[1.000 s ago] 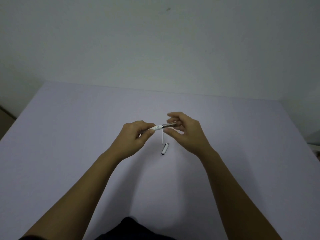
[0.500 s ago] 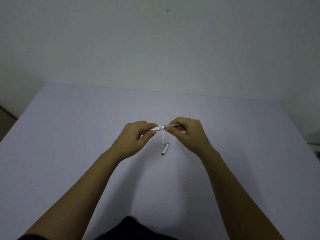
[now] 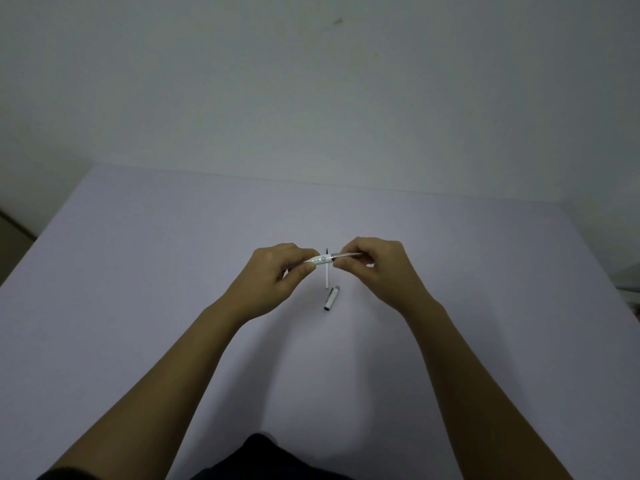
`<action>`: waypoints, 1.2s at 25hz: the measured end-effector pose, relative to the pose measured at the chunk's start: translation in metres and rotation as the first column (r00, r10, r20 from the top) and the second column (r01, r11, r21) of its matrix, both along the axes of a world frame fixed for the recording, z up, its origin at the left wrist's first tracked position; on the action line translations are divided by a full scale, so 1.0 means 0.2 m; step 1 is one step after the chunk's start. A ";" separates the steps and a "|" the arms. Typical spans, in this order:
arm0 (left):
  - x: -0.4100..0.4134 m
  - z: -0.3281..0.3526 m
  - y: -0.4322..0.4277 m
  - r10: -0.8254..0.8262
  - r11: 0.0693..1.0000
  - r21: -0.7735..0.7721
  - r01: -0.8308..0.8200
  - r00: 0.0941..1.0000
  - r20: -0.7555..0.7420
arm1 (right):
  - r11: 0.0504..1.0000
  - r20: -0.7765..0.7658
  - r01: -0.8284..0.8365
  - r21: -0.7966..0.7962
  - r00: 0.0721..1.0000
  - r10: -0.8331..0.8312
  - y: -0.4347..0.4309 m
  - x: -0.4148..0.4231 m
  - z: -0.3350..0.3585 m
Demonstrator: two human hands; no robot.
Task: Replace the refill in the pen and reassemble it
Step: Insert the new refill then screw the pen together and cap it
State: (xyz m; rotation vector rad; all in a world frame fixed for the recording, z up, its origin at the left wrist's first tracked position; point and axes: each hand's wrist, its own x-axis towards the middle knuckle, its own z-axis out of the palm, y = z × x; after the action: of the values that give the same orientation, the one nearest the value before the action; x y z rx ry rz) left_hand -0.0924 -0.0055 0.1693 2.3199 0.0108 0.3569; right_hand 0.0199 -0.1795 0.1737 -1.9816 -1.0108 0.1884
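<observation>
Illumination is dim and even throughout, with a cool grey cast and no glare on any surface. Soft, diffuse shadows lie on the bench (image 3: 138, 306) beneath both forearms, and the wall (image 3: 311, 81) darkens toward the corners. Wide-angle distortion bows the bench edges outward, and fine detail at the hands is small and slightly soft.

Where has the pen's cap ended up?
In the head view, the cap lies on the table near the middle, just below the gap between both hands and beside the thin white refill.
</observation>
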 end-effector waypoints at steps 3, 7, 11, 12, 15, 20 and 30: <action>0.00 0.00 0.00 -0.002 1.000 0.005 0.002 1.000 -0.009 | 0.999 0.024 -0.035 0.027 0.999 0.034 0.00 -0.01 0.00; -0.01 -0.01 0.00 -0.003 1.000 0.001 0.003 1.000 0.002 | 1.000 0.078 -0.006 0.010 0.997 0.005 0.00 0.00 -0.01; -0.01 -0.01 0.01 0.004 1.000 0.000 -0.004 1.000 0.015 | 1.000 0.091 -0.013 0.025 0.996 0.011 0.00 -0.01 -0.02; -0.01 -0.01 0.01 0.002 1.000 -0.005 -0.002 1.000 0.016 | 1.000 0.098 -0.010 0.022 0.995 0.008 0.01 -0.02 -0.02; -0.01 -0.01 0.01 -0.013 1.000 -0.003 0.013 1.000 0.013 | 0.999 0.072 0.037 -0.017 0.997 -0.036 0.01 -0.02 -0.02; -0.01 0.00 0.00 -0.014 1.000 0.002 0.014 0.999 0.030 | 1.000 0.158 -0.013 0.019 0.987 0.010 0.01 -0.02 0.00; -0.01 0.00 0.00 -0.008 1.000 -0.013 0.008 0.999 0.031 | 1.000 0.240 0.011 0.022 0.971 -0.015 0.00 -0.02 0.01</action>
State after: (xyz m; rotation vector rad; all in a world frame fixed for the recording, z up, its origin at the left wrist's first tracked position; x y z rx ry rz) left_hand -0.0943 -0.0046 0.1697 2.3010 -0.0113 0.3878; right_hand 0.0165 -0.1793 0.1757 -2.0258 -1.1472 -0.0717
